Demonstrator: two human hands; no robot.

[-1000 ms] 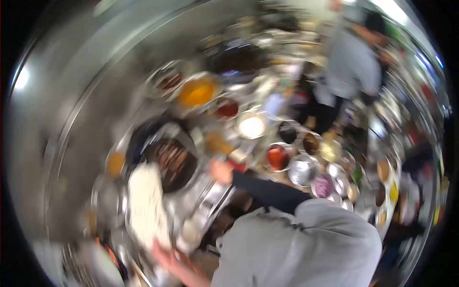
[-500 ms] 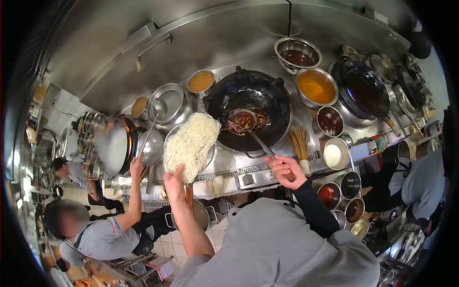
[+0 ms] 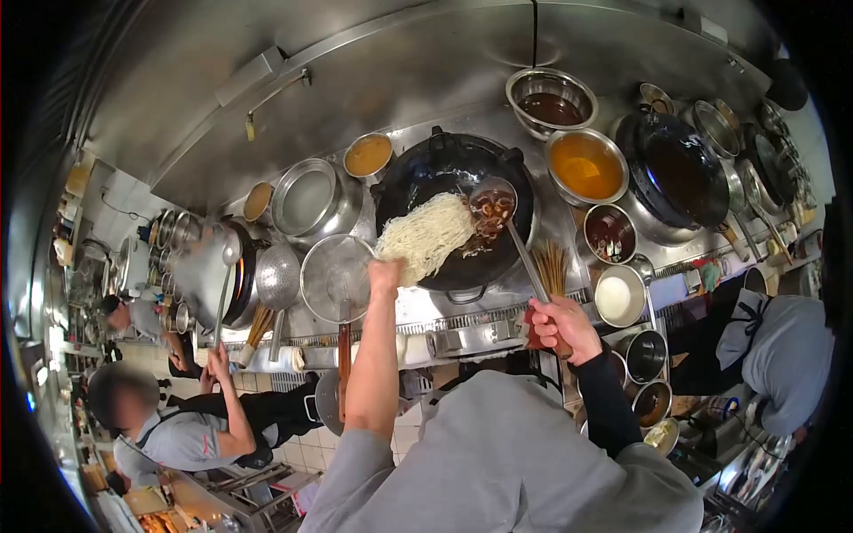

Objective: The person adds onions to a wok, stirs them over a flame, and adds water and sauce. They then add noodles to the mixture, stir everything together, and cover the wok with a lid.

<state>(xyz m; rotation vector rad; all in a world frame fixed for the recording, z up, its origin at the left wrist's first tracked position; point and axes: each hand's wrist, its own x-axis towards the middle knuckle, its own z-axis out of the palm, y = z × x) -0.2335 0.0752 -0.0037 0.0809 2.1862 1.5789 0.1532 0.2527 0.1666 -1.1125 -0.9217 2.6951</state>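
Left hand (image 3: 387,274) grips the noodles (image 3: 425,234), their long axis running up-right from it into the wok (image 3: 444,191); right hand (image 3: 562,325) is closed on the ladle (image 3: 494,201) handle, bowl just right of the noodles' far end.

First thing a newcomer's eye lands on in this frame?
The pale noodles draping from the left hand into the big black wok at centre. Next, the right hand gripping a long ladle whose bowl sits over the wok, beside the bright orange sauce bowl to the right.
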